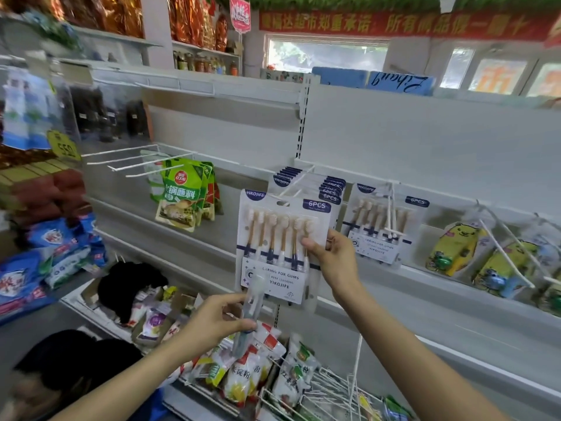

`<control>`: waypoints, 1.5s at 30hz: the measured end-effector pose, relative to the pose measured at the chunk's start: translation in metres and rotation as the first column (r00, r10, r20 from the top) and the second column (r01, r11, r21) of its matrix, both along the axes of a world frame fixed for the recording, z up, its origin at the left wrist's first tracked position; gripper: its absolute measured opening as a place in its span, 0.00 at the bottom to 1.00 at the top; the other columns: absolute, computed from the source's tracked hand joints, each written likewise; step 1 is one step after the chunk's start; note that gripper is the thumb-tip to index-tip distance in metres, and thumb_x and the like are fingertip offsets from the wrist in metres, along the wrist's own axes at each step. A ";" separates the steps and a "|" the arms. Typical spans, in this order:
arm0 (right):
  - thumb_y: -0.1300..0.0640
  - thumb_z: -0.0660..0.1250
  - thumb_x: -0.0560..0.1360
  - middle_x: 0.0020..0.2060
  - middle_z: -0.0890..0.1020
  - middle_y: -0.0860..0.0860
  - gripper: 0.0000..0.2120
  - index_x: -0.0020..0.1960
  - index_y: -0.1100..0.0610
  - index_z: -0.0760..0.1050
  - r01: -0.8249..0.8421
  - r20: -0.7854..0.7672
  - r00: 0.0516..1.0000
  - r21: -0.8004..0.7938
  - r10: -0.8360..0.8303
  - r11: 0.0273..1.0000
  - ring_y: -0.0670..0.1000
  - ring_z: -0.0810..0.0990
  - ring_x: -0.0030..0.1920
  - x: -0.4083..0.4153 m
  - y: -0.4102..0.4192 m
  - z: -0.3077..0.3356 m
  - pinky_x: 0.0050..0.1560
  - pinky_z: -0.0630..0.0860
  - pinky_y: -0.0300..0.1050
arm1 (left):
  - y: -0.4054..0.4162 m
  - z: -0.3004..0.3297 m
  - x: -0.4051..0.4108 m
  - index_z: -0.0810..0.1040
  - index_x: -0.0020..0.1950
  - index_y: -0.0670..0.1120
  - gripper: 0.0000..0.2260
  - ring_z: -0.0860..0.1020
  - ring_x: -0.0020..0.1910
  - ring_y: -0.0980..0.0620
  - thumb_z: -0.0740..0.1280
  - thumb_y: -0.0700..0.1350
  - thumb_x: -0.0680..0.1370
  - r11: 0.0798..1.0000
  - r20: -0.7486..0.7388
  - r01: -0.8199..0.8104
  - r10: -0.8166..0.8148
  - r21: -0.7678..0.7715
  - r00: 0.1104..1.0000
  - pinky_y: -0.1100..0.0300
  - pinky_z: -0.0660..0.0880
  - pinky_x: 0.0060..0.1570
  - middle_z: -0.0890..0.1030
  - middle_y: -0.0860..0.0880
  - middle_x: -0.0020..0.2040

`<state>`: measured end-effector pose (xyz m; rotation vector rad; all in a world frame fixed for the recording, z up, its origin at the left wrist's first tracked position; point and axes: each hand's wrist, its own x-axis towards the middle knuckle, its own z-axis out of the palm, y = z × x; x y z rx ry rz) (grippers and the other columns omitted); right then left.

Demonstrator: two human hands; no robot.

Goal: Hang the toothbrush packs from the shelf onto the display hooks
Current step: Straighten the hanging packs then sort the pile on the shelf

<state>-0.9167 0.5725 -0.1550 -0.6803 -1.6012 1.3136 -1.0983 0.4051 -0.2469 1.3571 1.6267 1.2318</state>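
One pack (280,247) sat at frame centre, right hand (331,256) pinching its 3 o'clock edge, hang hole at 12 near hook (296,185). Left hand (217,320) gripped second, blurred pack (250,311) at 7 o'clock. Step judged: threading. Next: slide hole along hook toward hung packs (332,189).

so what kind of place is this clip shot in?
Most likely a small grocery or general store. White retail shelving carries wire display hooks hung with toothbrush packs and green sauce pouches, a yellow price tag hangs at left, and a red banner runs overhead.
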 end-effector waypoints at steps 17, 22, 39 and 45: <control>0.66 0.72 0.75 0.48 0.87 0.51 0.10 0.55 0.59 0.82 0.121 -0.014 0.993 0.021 -0.120 0.992 0.50 0.86 0.49 -0.007 -0.007 -0.027 0.47 0.82 0.44 | 0.023 -0.013 -0.021 0.83 0.60 0.56 0.26 0.83 0.51 0.43 0.80 0.60 0.64 0.997 0.070 0.076 -0.074 -0.025 0.995 0.40 0.78 0.57 0.85 0.44 0.52; 0.65 0.72 0.75 0.47 0.87 0.51 0.09 0.55 0.60 0.82 0.132 -0.033 0.991 -0.020 -0.133 0.991 0.50 0.86 0.48 -0.008 0.000 -0.022 0.47 0.82 0.41 | 0.024 -0.009 -0.020 0.82 0.60 0.57 0.24 0.83 0.52 0.42 0.79 0.59 0.66 0.994 0.075 0.111 -0.111 -0.006 0.991 0.41 0.77 0.59 0.85 0.45 0.53; 0.55 0.72 0.76 0.41 0.84 0.50 0.04 0.49 0.54 0.80 0.339 0.273 0.900 0.056 -0.341 0.939 0.53 0.84 0.47 -0.033 0.070 -0.011 0.53 0.80 0.54 | 0.035 -0.006 0.002 0.81 0.58 0.61 0.13 0.84 0.51 0.50 0.74 0.54 0.74 0.994 0.060 0.105 -0.105 -0.009 0.993 0.46 0.79 0.58 0.85 0.46 0.51; 0.47 0.71 0.76 0.42 0.86 0.56 0.17 0.49 0.62 0.83 0.365 0.378 0.851 0.070 -0.364 0.928 0.55 0.83 0.44 -0.026 0.064 -0.012 0.42 0.76 0.48 | 0.045 0.009 0.023 0.78 0.60 0.50 0.11 0.84 0.53 0.50 0.68 0.48 0.79 0.988 0.106 0.153 -0.154 0.018 0.982 0.46 0.80 0.56 0.86 0.47 0.51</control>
